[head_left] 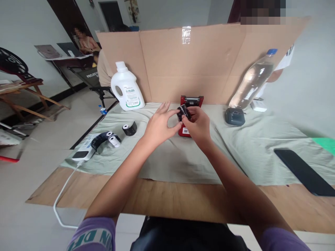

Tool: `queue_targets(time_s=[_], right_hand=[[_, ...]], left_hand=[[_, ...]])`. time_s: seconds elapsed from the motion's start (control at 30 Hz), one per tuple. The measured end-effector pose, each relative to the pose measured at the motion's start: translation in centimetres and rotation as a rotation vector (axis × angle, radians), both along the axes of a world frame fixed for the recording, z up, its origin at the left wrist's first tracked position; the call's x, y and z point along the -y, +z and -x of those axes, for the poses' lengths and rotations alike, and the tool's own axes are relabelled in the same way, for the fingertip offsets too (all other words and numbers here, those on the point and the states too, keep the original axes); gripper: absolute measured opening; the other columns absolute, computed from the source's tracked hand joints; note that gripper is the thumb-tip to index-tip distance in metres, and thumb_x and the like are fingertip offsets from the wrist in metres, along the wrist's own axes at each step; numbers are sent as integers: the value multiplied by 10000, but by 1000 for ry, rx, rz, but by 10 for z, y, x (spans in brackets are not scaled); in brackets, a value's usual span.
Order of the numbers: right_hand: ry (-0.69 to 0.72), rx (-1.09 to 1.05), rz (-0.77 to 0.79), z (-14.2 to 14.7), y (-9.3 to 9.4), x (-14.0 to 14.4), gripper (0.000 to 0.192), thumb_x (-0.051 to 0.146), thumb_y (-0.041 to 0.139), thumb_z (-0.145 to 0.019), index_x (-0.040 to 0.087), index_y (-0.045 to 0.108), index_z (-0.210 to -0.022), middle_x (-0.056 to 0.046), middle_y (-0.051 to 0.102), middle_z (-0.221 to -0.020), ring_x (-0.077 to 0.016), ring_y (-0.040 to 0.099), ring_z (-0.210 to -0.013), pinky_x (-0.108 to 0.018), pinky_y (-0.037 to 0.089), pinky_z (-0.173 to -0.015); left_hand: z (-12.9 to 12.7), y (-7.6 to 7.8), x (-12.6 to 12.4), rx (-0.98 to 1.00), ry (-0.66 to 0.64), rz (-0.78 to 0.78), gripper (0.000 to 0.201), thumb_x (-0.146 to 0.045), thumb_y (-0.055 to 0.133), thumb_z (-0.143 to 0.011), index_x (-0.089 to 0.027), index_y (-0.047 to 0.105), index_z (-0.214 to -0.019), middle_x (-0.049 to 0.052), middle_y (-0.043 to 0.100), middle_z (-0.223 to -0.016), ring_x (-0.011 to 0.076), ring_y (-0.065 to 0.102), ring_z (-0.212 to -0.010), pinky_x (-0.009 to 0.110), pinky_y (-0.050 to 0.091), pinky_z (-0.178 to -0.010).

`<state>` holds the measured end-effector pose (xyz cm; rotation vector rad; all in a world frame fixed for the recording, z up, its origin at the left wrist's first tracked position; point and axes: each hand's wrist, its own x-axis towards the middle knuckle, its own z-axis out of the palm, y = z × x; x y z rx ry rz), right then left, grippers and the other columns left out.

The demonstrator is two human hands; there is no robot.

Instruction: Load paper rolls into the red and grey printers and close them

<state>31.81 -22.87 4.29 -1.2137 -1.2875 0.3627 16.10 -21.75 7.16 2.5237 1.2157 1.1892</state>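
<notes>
A small black-wrapped paper roll (184, 112) is held up in front of a red receipt printer (185, 131). My right hand (199, 123) pinches it from the right between thumb and fingers. From the left, the thumb and index finger of my left hand (160, 123) curve round to its edge; the other fingers stretch away. Behind the hands the printer's lid (192, 101) stands raised; the roll and hands hide much of its body. To the left, another black-wrapped roll (129, 129) and a white paper roll (114, 141) lie on the cloth.
A white jug (127, 87) and a tall clear bottle (252, 83) stand before a cardboard screen (188, 62). A dark green object (235, 116) sits by the bottle. A black phone (305, 170) lies right; a white power bank (85, 150) with a cable lies left. People are beyond.
</notes>
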Motion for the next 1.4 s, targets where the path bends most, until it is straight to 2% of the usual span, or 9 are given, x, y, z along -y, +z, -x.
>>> queue_targets(time_s=[0.17,0.37,0.5,0.57,0.73,1.0,1.1,1.2,1.4], right_hand=[[-38,-18,-82,22,-22,1,249,281,653,-788,203,571,-1010,-9,632,-863,-120,536,-657,-285,470,-633],[-1,-69,-91,51,-67,4,290,220,624,-794,210,513,-1062,40,500,-748,-122,498,-654,-272,443,-610],[95,-70,-86,55,-86,-1,458,205,596,-810,238,494,-1256,-42,591,-1008,-143,585,-773,-282,481,-628],[132,-58,-63,57,-92,-2,539,206,591,-810,259,478,-1334,-72,599,-1114,-157,614,-826,-283,489,-620],[196,-88,55,58,-104,2,667,224,583,-819,241,409,-1463,-50,664,-963,-181,630,-854,-306,512,-674],[297,-133,124,61,-106,9,651,238,567,-841,252,433,-1478,-50,695,-997,-173,632,-860,-332,523,-772],[351,-110,205,64,-106,15,677,256,569,-855,249,394,-1508,-53,695,-975,-177,623,-844,-313,508,-705],[380,-88,258,65,-106,17,678,256,572,-853,252,393,-1506,-55,694,-985,-171,616,-823,-311,502,-698],[373,-144,324,65,-110,12,609,263,578,-852,233,444,-1446,-77,689,-1048,-167,621,-797,-346,522,-735]], left_hand=[[-5,-4,-1,149,71,193,249,-403,626,-862,-180,735,-842,61,744,-877,203,673,-834,312,499,-802],[0,-20,-17,184,44,369,410,-453,692,-776,-161,550,-525,-23,556,-525,108,502,-555,256,309,-523],[6,-36,-39,329,-46,546,203,-357,721,-726,-169,681,-789,-11,683,-685,143,630,-660,241,426,-592],[8,-44,-49,417,-78,604,286,-299,726,-701,-172,682,-954,15,740,-818,172,687,-760,260,498,-678],[7,-59,-60,434,-145,604,386,-173,695,-674,-154,661,-1058,71,754,-979,200,714,-932,328,547,-876],[29,-62,-74,290,-329,663,567,-147,643,-705,-186,558,-1264,118,723,-1141,222,699,-1030,317,567,-811],[68,-50,-97,278,-182,534,559,-103,630,-693,-210,546,-1236,103,700,-1183,206,667,-1081,299,549,-829],[124,-41,-122,361,183,474,570,-107,648,-656,-213,548,-1207,68,700,-1145,189,666,-1031,300,546,-839],[205,-65,-154,371,623,667,586,-127,719,-565,-174,594,-1136,66,681,-1058,174,626,-891,274,501,-754]])
